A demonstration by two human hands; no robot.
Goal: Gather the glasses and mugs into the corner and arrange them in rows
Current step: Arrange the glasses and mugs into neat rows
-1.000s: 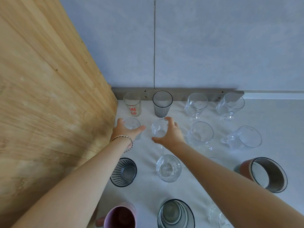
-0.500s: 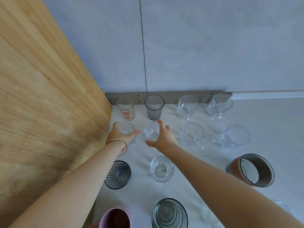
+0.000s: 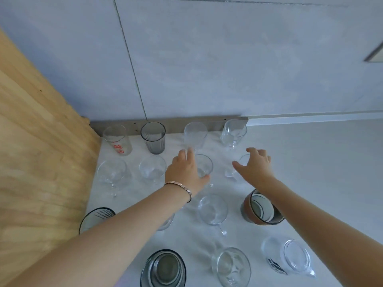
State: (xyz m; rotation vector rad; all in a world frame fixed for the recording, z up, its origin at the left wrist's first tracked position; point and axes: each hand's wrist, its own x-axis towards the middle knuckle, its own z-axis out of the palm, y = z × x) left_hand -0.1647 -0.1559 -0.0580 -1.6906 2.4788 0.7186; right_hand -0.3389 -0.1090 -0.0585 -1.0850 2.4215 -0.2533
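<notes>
Grips with the left hand (image 3: 185, 172) a clear glass (image 3: 205, 165) third from the wooden panel (image 3: 41, 162) in the second row out from the wall (image 3: 207, 69), arches the right hand (image 3: 256, 169) with curled fingers over the clear mug (image 3: 242, 160) just beside it, contact there impossible to tell.

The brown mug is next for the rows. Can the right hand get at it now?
Probably yes: the brown mug sits just under the forearm, nearer than the right hand, with bare counter on its right.
</notes>
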